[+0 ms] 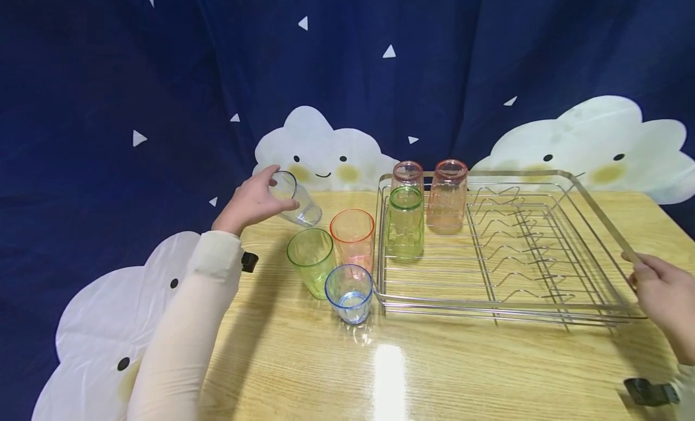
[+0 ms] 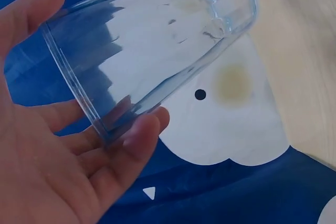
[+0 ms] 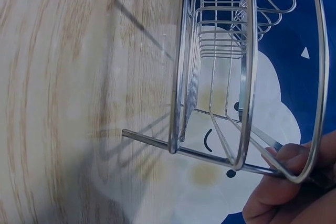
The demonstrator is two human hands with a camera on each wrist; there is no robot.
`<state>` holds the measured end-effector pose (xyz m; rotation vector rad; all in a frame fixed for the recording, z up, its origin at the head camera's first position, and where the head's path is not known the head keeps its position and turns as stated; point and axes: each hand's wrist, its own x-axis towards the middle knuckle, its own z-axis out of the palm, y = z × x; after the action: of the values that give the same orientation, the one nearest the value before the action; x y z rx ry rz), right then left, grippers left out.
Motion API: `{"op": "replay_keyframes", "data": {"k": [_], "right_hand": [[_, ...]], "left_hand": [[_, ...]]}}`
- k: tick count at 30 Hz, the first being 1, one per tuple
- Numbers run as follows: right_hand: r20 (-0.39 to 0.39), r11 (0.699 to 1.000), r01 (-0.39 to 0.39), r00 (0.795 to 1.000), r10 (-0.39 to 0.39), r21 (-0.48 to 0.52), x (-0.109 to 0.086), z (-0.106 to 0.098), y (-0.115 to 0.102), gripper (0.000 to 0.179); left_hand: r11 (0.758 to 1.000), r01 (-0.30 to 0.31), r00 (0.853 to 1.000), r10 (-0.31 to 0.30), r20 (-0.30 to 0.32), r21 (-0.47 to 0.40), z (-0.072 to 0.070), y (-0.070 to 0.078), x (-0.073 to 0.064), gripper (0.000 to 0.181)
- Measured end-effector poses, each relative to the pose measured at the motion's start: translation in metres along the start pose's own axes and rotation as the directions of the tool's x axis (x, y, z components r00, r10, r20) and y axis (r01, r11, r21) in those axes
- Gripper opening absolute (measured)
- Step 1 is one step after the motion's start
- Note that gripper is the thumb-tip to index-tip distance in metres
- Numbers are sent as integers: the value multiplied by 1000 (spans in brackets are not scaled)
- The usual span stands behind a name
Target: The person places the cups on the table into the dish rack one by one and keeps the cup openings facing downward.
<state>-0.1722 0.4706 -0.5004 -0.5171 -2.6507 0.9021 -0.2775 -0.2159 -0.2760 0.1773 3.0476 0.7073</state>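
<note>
- Firstly, nearest on the wooden table (image 1: 461, 373): blue tumbler (image 1: 355, 303), upright, just beside the rack's front left corner; contact with the rack cannot be confirmed.
- Right hand (image 1: 665, 300): fingers and thumb clamped on the right end of the wire rack (image 1: 604, 216), presumably to steady the frame. The hands are well apart.
- Green tumbler (image 1: 312, 261) and orange tumbler (image 1: 354, 237): both upright behind the blue one, mouths up, close enough to form one cluster.
- Inverted green tumbler (image 1: 405, 228): in the rack's left section, narrow end up, so judged to rest stably on its wider mouth.
- Left hand (image 1: 254, 201): thumb and fingers pinch opposite sides of the clear tumbler (image 1: 301, 207) near its rim, left of the rack. It is tilted, mouth toward the palm; table contact cannot be told.
- Two pink tumblers (image 1: 448, 204): at the rack's rear left, likewise inverted.
- Farthest: blue curtain (image 1: 347, 59) with cloud prints.
</note>
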Motion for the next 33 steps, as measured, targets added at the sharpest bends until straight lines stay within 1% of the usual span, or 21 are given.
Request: {"op": "replay_keyframes", "data": {"k": [2, 4, 5, 7, 9, 10, 12, 14, 15, 17, 19, 21, 25, 27, 30, 33], "right_hand": [[-10, 1000, 8, 1000, -8, 15, 1, 0, 3, 54], [-15, 999, 23, 1000, -22, 49, 2, 0, 5, 50], [-19, 998, 27, 1000, -26, 62, 2, 0, 4, 49], [-14, 998, 35, 999, -34, 56, -1, -2, -2, 47], [-7, 998, 21, 1000, -20, 54, -9, -8, -20, 48], [-11, 999, 20, 1000, -19, 40, -14, -11, -29, 46], [7, 999, -2, 1000, 2, 37, -23, -19, -51, 49], [-7, 999, -16, 1000, 16, 38, -27, -21, -59, 48], [-14, 999, -9, 1000, 9, 50, -25, -18, -52, 46], [-28, 997, -1, 1000, 3, 81, -12, -9, -29, 45], [-45, 997, 19, 999, -16, 70, -2, 1, -4, 45], [-39, 996, 33, 999, -30, 83, 6, 6, 10, 48], [-39, 996, 37, 999, -34, 79, 4, 4, 4, 52], [-36, 997, 33, 999, -30, 70, 3, 4, 3, 53], [-29, 999, 17, 999, -16, 48, 1, 4, 3, 55], [-27, 999, 3, 1000, -2, 39, 0, 4, 2, 55]], "left_hand": [[1000, -17, 999, 17, -35, -11, -2, -1, -1, 90], [999, -33, 997, 32, -68, -15, -5, -1, -4, 87], [999, -40, 996, 38, -84, -18, -7, -1, -6, 86], [998, -53, 992, 51, -114, -23, -10, -1, -9, 84], [998, -65, 988, 61, -141, -27, -13, 0, -13, 84], [997, -67, 986, 61, -153, -34, -14, 1, -15, 84], [997, -66, 983, 57, -175, -47, -17, 3, -19, 85], [996, -61, 979, 47, -196, -62, -19, 5, -23, 86], [996, -58, 978, 42, -205, -74, -20, 6, -25, 86], [993, -62, 974, 39, -223, -97, -22, 9, -29, 86], [989, -72, 970, 39, -242, -129, -23, 10, -35, 85], [982, -93, 965, 48, -257, -167, -24, 12, -40, 84], [965, -145, 950, 74, -305, -217, -25, 20, -53, 82], [957, -170, 939, 86, -333, -233, -25, 26, -60, 82], [943, -213, 920, 105, -377, -257, -25, 34, -70, 81], [919, -277, 895, 140, -423, -280, -24, 42, -79, 79]]}}
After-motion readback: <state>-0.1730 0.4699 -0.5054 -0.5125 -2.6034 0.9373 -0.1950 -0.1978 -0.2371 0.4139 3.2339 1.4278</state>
